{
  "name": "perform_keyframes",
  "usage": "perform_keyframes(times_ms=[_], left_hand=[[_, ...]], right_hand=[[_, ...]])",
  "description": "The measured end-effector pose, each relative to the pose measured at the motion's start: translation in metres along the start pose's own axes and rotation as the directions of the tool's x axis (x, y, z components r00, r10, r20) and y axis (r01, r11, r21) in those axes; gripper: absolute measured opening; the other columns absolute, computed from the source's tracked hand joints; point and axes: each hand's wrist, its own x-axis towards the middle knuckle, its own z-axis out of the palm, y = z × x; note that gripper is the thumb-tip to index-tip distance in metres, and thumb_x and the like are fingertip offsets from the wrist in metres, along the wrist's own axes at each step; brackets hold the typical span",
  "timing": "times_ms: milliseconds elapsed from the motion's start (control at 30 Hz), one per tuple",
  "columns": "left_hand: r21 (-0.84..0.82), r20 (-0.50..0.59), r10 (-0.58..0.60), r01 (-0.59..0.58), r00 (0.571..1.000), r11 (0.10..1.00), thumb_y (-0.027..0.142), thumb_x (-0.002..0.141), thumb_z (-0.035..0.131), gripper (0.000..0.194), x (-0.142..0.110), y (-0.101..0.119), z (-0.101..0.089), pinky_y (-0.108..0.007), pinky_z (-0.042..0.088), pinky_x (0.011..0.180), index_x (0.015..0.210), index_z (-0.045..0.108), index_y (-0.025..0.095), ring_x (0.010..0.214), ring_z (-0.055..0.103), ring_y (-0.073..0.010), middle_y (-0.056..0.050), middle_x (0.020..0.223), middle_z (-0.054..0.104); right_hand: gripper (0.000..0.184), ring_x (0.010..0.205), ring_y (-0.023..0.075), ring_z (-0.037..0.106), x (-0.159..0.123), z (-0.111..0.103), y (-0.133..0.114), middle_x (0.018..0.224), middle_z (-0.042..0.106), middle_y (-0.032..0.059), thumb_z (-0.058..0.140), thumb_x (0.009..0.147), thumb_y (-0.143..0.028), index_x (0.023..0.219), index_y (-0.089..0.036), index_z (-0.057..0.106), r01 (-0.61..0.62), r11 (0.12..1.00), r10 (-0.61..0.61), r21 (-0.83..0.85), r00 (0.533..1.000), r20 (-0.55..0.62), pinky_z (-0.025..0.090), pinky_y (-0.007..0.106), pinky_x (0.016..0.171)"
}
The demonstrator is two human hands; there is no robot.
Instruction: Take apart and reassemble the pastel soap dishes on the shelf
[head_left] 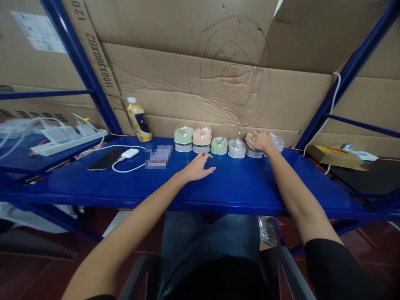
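Note:
A row of small rounded containers lines the back of the blue table [233, 183]. From the left come a stacked green-topped container [183, 135], a stacked peach-topped container [202, 137], a low green container [219, 146] and a low clear-grey container [236, 148]. My right hand [261, 141] grips the top of another stacked container [253, 152] from above, its fingers curled over the lid and partly hiding it. Beyond that hand, a pale container [277, 141] partly shows. My left hand [199, 167] rests near the table surface, fingers apart, holding nothing, in front of the peach-topped container.
On the left lie a black phone [106, 160], a white charger with cable [129, 153] and a blurred packet [158, 157]. A yellow drink bottle [139, 123] stands behind them. Cardboard [175, 83] forms the back wall between blue posts. An open carton [337, 157] sits at right.

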Motion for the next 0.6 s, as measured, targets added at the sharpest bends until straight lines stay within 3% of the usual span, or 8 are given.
perform_keyframes(times_ms=[133, 233, 300, 433, 500, 600], left_hand=[[0.008, 0.01, -0.006, 0.006, 1.0, 1.0, 0.051, 0.092, 0.064, 0.05, -0.001, 0.0, -0.001, -0.05, 0.056, 0.107, 0.131, 0.057, 0.02, 0.115, 0.066, -0.0299, -0.014, 0.132, 0.055], [0.017, 0.004, 0.007, -0.007, 1.0, 1.0, 0.051, 0.093, 0.064, 0.049, -0.001, 0.0, -0.002, -0.051, 0.055, 0.108, 0.13, 0.057, 0.019, 0.115, 0.066, -0.0298, -0.014, 0.132, 0.056], [0.017, 0.003, 0.011, -0.011, 1.0, 1.0, 0.051, 0.093, 0.064, 0.048, -0.002, -0.001, -0.002, -0.05, 0.055, 0.108, 0.13, 0.057, 0.02, 0.115, 0.066, -0.0296, -0.014, 0.132, 0.056], [0.009, -0.007, 0.012, -0.012, 1.0, 1.0, 0.05, 0.093, 0.065, 0.047, -0.002, -0.003, -0.001, -0.05, 0.056, 0.108, 0.129, 0.058, 0.02, 0.113, 0.067, -0.0292, -0.013, 0.131, 0.057], [-0.002, -0.018, 0.012, -0.012, 1.0, 1.0, 0.05, 0.092, 0.066, 0.047, -0.001, -0.003, -0.001, -0.05, 0.056, 0.107, 0.128, 0.058, 0.02, 0.112, 0.068, -0.0292, -0.013, 0.13, 0.057], [-0.016, -0.033, 0.012, -0.013, 0.999, 1.0, 0.051, 0.092, 0.066, 0.048, -0.001, -0.002, -0.001, -0.05, 0.058, 0.105, 0.128, 0.059, 0.02, 0.112, 0.068, -0.0293, -0.013, 0.13, 0.059]], right_hand=[[0.072, 0.15, 0.0453, 0.036, -0.011, -0.014, -0.012, 0.159, 0.051, 0.022, 0.052, 0.096, -0.057, 0.153, -0.014, 0.053, 0.029, 0.999, -0.034, -0.04, 0.988, -0.152, 0.025, 0.064, 0.12], [0.068, 0.154, 0.0416, 0.032, -0.026, -0.023, -0.04, 0.163, 0.045, 0.0227, 0.046, 0.1, -0.051, 0.153, -0.008, 0.051, 0.161, 0.987, -0.16, -0.012, 0.962, -0.222, 0.023, 0.058, 0.125], [0.066, 0.149, 0.0405, 0.04, -0.038, -0.021, -0.064, 0.163, 0.046, 0.0228, 0.044, 0.101, -0.052, 0.151, -0.009, 0.052, 0.261, 0.964, -0.255, 0.046, 0.961, -0.108, 0.03, 0.052, 0.123], [0.077, 0.152, 0.0437, 0.04, -0.06, -0.009, -0.099, 0.167, 0.04, 0.0251, 0.053, 0.098, -0.062, 0.154, -0.009, 0.047, 0.244, 0.967, -0.25, 0.07, 0.963, 0.104, 0.035, 0.052, 0.122], [0.077, 0.152, 0.0438, 0.041, -0.069, -0.009, -0.103, 0.165, 0.044, 0.0238, 0.057, 0.096, -0.062, 0.153, -0.012, 0.047, 0.255, 0.964, -0.263, 0.073, 0.955, 0.135, 0.036, 0.053, 0.121], [0.061, 0.134, 0.0406, 0.059, -0.082, -0.024, -0.1, 0.144, 0.064, 0.0216, 0.051, 0.1, -0.063, 0.137, -0.016, 0.061, 0.252, 0.958, -0.267, 0.139, 0.958, 0.103, 0.046, 0.052, 0.111]])
